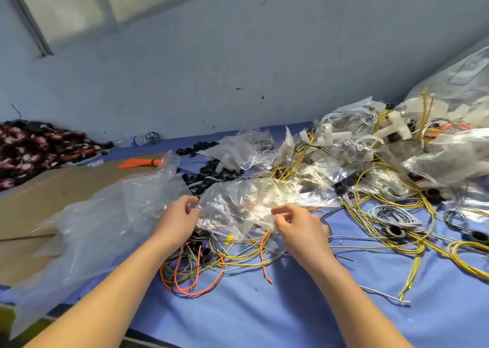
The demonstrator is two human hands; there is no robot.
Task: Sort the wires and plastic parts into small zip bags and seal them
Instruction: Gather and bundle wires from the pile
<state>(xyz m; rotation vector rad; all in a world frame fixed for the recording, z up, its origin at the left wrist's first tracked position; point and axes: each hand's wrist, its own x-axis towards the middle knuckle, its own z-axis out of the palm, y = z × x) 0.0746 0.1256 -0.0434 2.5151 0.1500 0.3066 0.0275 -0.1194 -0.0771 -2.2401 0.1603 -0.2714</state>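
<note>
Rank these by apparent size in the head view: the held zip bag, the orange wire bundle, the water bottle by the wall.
1. zip bag
2. orange wire bundle
3. water bottle: close to the bundle, both far back, so unsure.

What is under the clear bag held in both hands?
Yellow, orange and grey wires and black round parts show below the clear bag, which the left hand and right hand pinch. Glare and creases hide whatever lies beneath its middle.
</note>
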